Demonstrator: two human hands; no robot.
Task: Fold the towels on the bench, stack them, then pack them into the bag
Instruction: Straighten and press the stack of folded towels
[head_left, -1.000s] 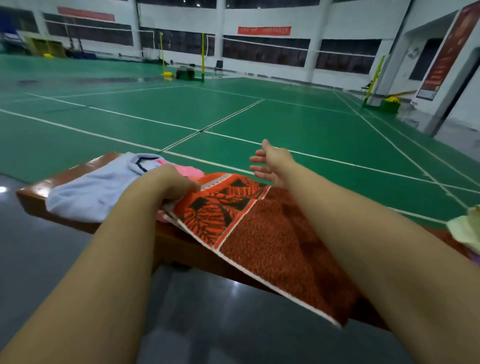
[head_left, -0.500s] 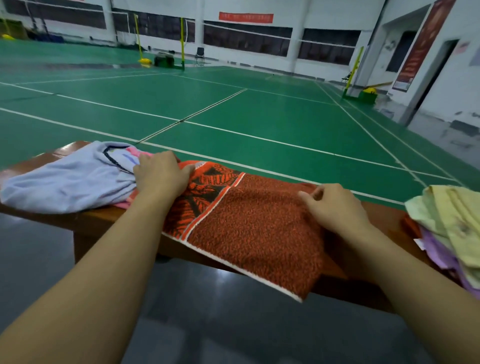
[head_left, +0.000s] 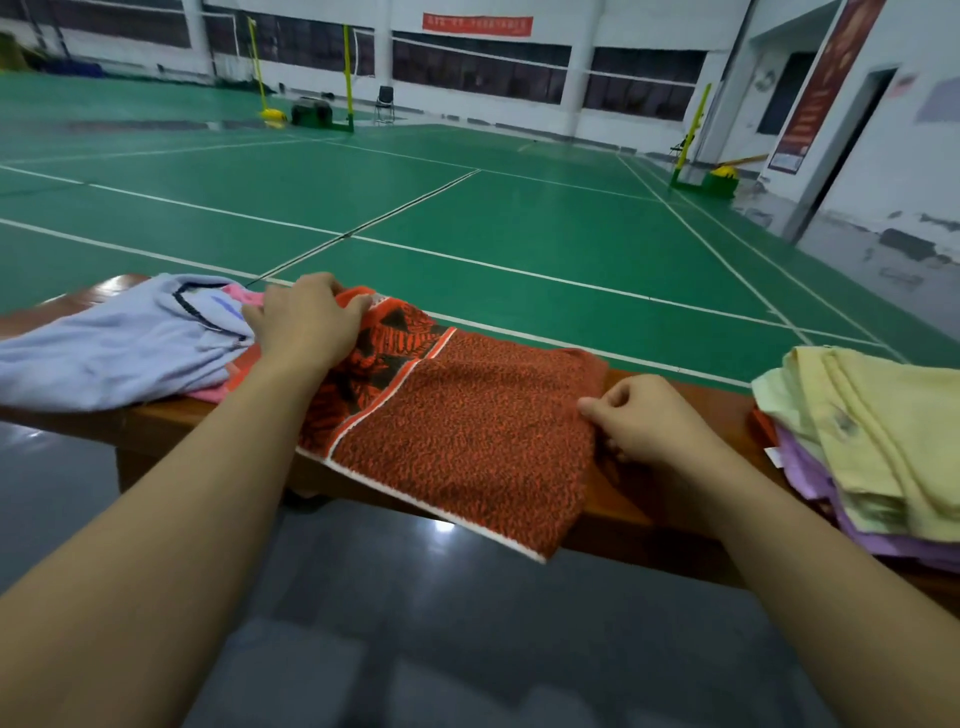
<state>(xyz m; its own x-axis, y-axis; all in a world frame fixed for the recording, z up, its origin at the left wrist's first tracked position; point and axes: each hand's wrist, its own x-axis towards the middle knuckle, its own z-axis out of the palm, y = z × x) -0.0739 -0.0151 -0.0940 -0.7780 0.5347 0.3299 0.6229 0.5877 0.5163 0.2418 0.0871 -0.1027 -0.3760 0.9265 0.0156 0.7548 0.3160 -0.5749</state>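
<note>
Left hand (head_left: 306, 325) grips the orange towel (head_left: 462, 431) at its patterned end; right hand (head_left: 644, 421) pinches the opposite edge. Towel lies across the bench (head_left: 670, 512). Lavender cloth (head_left: 114, 348) touches it left; yellow towels (head_left: 883, 431) lie stacked right, apart.

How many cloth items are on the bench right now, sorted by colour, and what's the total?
Orange: 1, the orange towel, gripped by the left hand and the right hand
Pale blue: 1, the pale blue cloth
Pink: 1, the pink cloth, mostly covered
Yellow: 1, the yellow towel
Purple: 1, the purple towel
Total: 5 that I can tell apart
</note>
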